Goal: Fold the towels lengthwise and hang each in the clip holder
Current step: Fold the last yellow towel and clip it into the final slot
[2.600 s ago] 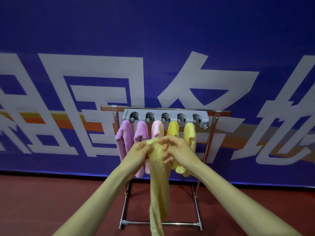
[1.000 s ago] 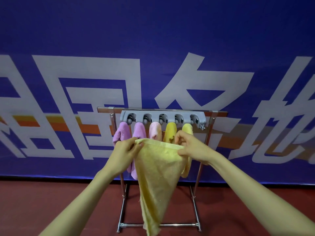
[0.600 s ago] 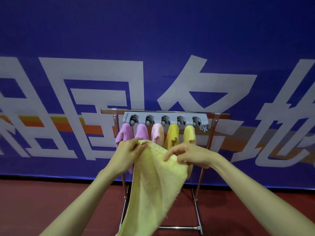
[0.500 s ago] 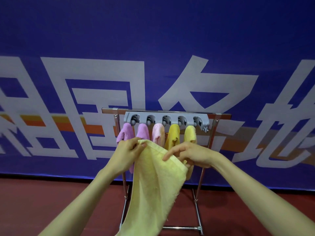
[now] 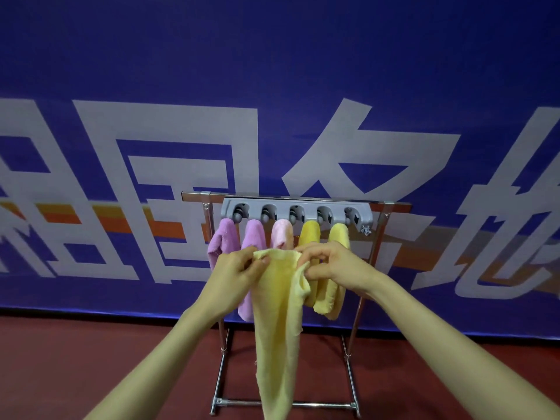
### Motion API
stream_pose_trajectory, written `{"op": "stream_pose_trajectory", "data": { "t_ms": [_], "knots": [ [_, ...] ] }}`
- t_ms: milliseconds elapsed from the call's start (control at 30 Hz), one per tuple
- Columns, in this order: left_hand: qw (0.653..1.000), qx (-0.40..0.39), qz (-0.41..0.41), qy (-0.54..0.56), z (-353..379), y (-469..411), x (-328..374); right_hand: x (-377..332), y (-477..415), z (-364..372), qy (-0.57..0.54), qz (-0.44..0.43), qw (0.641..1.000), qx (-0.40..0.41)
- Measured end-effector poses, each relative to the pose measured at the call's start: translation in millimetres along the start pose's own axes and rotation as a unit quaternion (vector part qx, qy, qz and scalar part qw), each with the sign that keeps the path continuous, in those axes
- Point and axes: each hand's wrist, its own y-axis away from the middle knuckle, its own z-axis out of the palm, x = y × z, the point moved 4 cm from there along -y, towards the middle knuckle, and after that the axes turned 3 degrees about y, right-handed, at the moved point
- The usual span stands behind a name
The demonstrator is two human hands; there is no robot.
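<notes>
Blue banner [image 5: 272,71] behind; left hand [image 5: 239,268] and right hand [image 5: 330,262], fingers curled pinching the yellow towel [image 5: 278,313], have drawn together, folding it lengthwise; clip holder [image 5: 306,203] at twelve o'clock.

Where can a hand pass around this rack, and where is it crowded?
Free: the gap between the last yellow towel and the right post; the opening below the towels, above the bottom bar. Crowded: the clip holder, all five clips filled, pale towel held in front.

Blue banner wall [image 5: 272,50], large white characters [image 5: 103,177], orange stripe [image 5: 168,230], dark red floor [image 5: 91,359]
</notes>
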Motion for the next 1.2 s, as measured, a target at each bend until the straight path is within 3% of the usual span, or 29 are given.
{"op": "stream_pose_trajectory", "data": {
  "t_ms": [133,400,633,900,1033,1200],
  "knots": [
    [1.0,0.016,0.007,0.018,5,0,5,-5,-6,6,-0.081,-0.02,0.995,0.056],
    [0.999,0.027,0.024,0.029,7,-3,14,-12,-16,2,-0.087,-0.044,0.979,0.177],
    [0.984,0.085,0.022,0.155,6,-2,13,-32,-15,-2,-0.022,-0.051,0.982,0.183],
    [0.981,-0.026,0.067,0.181,21,2,0,-60,-14,-16,-0.038,-0.064,0.974,0.215],
    [0.986,-0.008,0.086,0.146,27,-4,3,-81,-16,-28,-0.121,-0.069,0.956,0.26],
    [0.992,-0.016,0.02,0.121,42,-17,-8,-109,-20,-45,-0.199,-0.089,0.927,0.304]
  ]
}}
